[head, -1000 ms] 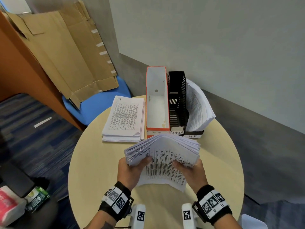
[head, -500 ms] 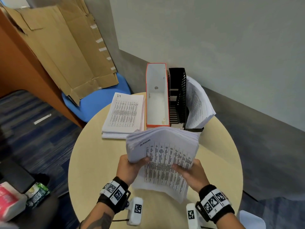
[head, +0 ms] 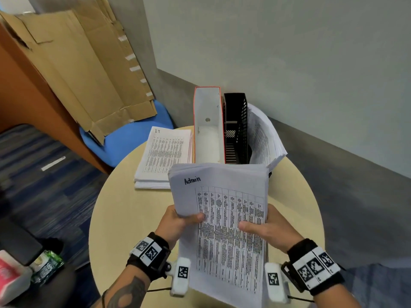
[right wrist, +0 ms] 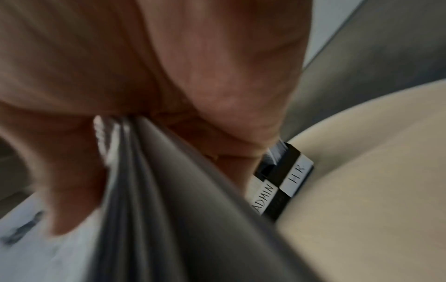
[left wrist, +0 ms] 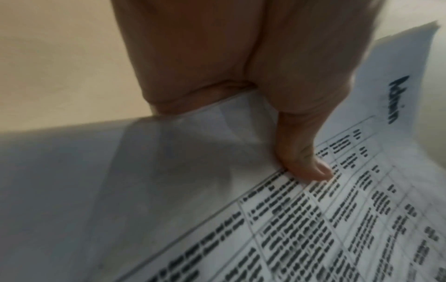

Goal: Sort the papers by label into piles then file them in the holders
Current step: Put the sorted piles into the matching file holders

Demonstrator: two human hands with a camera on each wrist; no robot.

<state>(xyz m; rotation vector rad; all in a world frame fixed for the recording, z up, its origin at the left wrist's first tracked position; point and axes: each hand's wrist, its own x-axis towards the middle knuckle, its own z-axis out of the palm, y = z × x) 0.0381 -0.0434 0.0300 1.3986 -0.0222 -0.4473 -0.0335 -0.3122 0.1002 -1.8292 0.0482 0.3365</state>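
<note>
A thick stack of printed papers marked "Admin" (head: 224,210) is held upright above the round table (head: 124,216). My left hand (head: 181,221) grips its left edge, thumb on the top sheet (left wrist: 311,167). My right hand (head: 264,227) grips the right edge; the right wrist view shows the stack's edge (right wrist: 135,171) pinched in it. Behind the stack stand a red-rimmed white holder (head: 208,130), a black mesh holder (head: 235,127) and a third holder with curled papers (head: 264,138). Labels "ADMIN" (right wrist: 264,196) and "HR" (right wrist: 298,174) show on the holders' fronts. A flat pile marked "IT" (head: 164,154) lies left of them.
A blue chair (head: 124,138) with flattened cardboard (head: 77,70) leaning on it stands beyond the table's far left. A grey wall runs behind the holders. Bags and a green packet (head: 47,267) lie on the carpet at the lower left.
Both hands have raised the Admin stack and tipped it from nearly flat to upright, bringing it closer to the holders; it now hides their front labels in the head view.
</note>
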